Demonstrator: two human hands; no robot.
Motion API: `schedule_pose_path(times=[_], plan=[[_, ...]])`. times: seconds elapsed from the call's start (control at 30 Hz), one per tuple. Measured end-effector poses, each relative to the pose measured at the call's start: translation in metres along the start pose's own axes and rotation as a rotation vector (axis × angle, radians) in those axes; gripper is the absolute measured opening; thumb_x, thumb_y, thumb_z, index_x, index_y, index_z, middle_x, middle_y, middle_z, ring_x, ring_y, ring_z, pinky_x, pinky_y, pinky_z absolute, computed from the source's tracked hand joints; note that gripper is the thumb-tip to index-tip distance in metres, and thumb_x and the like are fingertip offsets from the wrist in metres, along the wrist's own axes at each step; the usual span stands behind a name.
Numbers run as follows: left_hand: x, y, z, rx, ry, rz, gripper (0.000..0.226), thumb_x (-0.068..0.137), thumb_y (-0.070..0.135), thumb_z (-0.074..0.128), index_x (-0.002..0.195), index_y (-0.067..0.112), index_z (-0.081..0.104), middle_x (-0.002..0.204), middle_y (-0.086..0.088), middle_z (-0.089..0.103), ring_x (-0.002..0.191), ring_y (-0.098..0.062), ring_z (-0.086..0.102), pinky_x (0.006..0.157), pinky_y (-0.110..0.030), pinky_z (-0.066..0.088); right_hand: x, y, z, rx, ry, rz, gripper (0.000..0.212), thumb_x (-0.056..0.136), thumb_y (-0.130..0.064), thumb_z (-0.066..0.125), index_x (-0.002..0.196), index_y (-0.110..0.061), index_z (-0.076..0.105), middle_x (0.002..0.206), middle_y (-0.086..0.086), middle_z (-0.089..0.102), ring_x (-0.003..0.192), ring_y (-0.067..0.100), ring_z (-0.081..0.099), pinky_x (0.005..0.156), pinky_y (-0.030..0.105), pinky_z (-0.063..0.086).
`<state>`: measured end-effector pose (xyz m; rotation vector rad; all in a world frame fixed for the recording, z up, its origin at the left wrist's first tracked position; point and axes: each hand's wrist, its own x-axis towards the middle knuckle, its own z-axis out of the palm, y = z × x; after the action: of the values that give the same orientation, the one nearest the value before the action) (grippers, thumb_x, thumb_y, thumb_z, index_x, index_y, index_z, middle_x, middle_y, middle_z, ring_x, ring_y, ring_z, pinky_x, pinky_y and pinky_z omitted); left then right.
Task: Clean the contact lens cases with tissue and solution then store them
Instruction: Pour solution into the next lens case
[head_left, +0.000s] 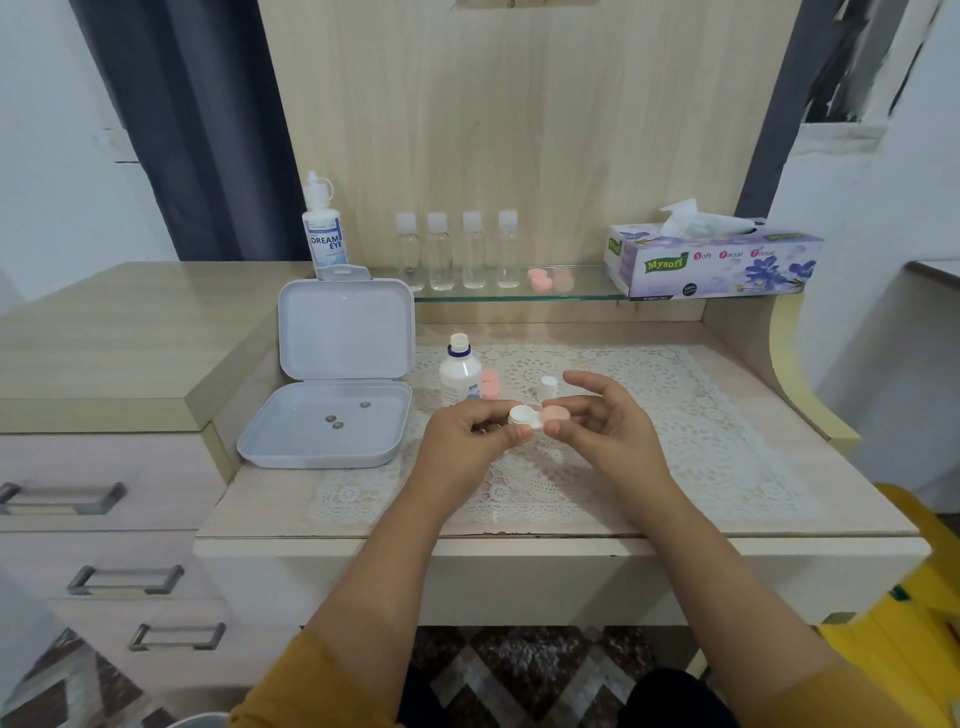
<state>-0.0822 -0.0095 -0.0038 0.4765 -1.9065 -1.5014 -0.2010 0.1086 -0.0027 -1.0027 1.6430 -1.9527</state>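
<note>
Both hands' fingers pinch lens case (535, 417) | bottle (325, 234) "DREAM EYE" | tissue box (711, 262) "Mysoft"

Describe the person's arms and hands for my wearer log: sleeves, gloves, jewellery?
Both arms wear mustard-yellow sleeves pushed up near the elbows, forearms bare. The left hand and right hand are bare: no gloves, and no rings, watch or bracelets visible.

Four clear bottles (456, 251) on glass shelf (519, 298)
</note>
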Motion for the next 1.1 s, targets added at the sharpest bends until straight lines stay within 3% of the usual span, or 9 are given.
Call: schedule_pose_path(times=[0.17,0.33,0.43,0.57,0.7,0.87,0.93,1.03,1.1], plan=[[0.000,0.000,0.001,-0.003,0.004,-0.008,0.026,0.078,0.010,0.076,0.086,0.034,0.076,0.087,-0.004,0.071,0.082,-0.024,0.061,0.085,-0.041,0.053,0.000,0.000,0.000,-0.028,0.017,0.006,0.042,0.076,0.004,0.075,0.110,-0.015,0.059,0.088,0.003,0.074,0.085,0.013,0.071,0.071,0.017,0.053],[0.001,0.000,0.001,-0.001,0.004,-0.010,0.025,0.077,0.009,0.077,0.087,0.032,0.076,0.088,-0.003,0.072,0.088,-0.035,0.062,0.085,-0.042,0.053,0.000,0.001,-0.001,-0.052,0.025,0.006,0.039,0.076,0.001,0.076,0.107,-0.016,0.059,0.088,0.000,0.075,0.084,0.011,0.071,0.069,0.016,0.053],[0.002,0.000,0.001,0.005,-0.015,-0.028,0.027,0.075,0.006,0.077,0.097,0.021,0.076,0.082,0.001,0.070,0.075,-0.019,0.058,0.078,-0.034,0.054,0.000,0.000,-0.001,-0.084,0.035,0.014,0.037,0.079,-0.002,0.075,0.108,-0.020,0.060,0.092,-0.002,0.075,0.086,0.008,0.070,0.071,0.015,0.052],[0.004,-0.003,0.001,-0.006,0.000,-0.109,0.042,0.075,0.000,0.077,0.114,0.010,0.066,0.089,0.000,0.064,0.075,-0.008,0.055,0.073,-0.020,0.053,0.003,0.001,-0.006,-0.097,0.103,0.018,0.036,0.082,-0.003,0.072,0.109,-0.024,0.060,0.097,-0.002,0.073,0.089,0.010,0.070,0.073,0.015,0.052],[0.005,-0.003,0.001,0.172,0.012,-0.073,0.005,0.084,0.010,0.070,0.086,0.014,0.071,0.080,0.007,0.065,0.074,-0.004,0.057,0.078,-0.022,0.050,0.004,0.002,-0.010,-0.077,0.190,0.026,0.036,0.083,-0.005,0.072,0.111,-0.025,0.060,0.098,-0.002,0.072,0.090,0.015,0.069,0.084,0.028,0.054],[0.010,-0.003,0.006,0.340,-0.062,-0.128,0.020,0.084,0.018,0.071,0.069,0.015,0.059,0.062,0.015,0.055,0.058,-0.002,0.048,0.056,-0.013,0.038,0.005,0.006,-0.009,-0.085,0.194,0.032,0.037,0.083,-0.007,0.073,0.110,-0.028,0.059,0.097,-0.005,0.073,0.095,0.015,0.069,0.089,0.033,0.053],[0.013,0.000,0.009,0.425,-0.070,-0.139,0.020,0.085,0.023,0.070,0.076,0.010,0.058,0.067,0.006,0.054,0.058,-0.009,0.046,0.051,-0.020,0.040,0.005,0.007,-0.009,-0.072,0.197,0.034,0.038,0.083,-0.007,0.072,0.112,-0.028,0.059,0.097,-0.005,0.073,0.095,0.015,0.068,0.090,0.033,0.053],[0.020,0.005,0.014,0.623,-0.077,-0.098,0.013,0.091,0.019,0.062,0.100,0.010,0.062,0.089,-0.003,0.062,0.073,-0.016,0.055,0.065,-0.034,0.050,0.005,0.007,-0.008,-0.070,0.198,0.031,0.038,0.084,-0.006,0.072,0.112,-0.028,0.058,0.096,-0.005,0.073,0.095,0.015,0.069,0.088,0.031,0.054],[0.026,0.006,0.017,0.735,-0.106,-0.080,0.026,0.094,0.013,0.053,0.119,0.012,0.061,0.096,-0.005,0.062,0.073,-0.017,0.054,0.060,-0.029,0.045,0.005,0.007,-0.008,-0.070,0.199,0.029,0.038,0.084,-0.007,0.072,0.113,-0.028,0.058,0.095,-0.006,0.073,0.094,0.016,0.069,0.087,0.030,0.054]])
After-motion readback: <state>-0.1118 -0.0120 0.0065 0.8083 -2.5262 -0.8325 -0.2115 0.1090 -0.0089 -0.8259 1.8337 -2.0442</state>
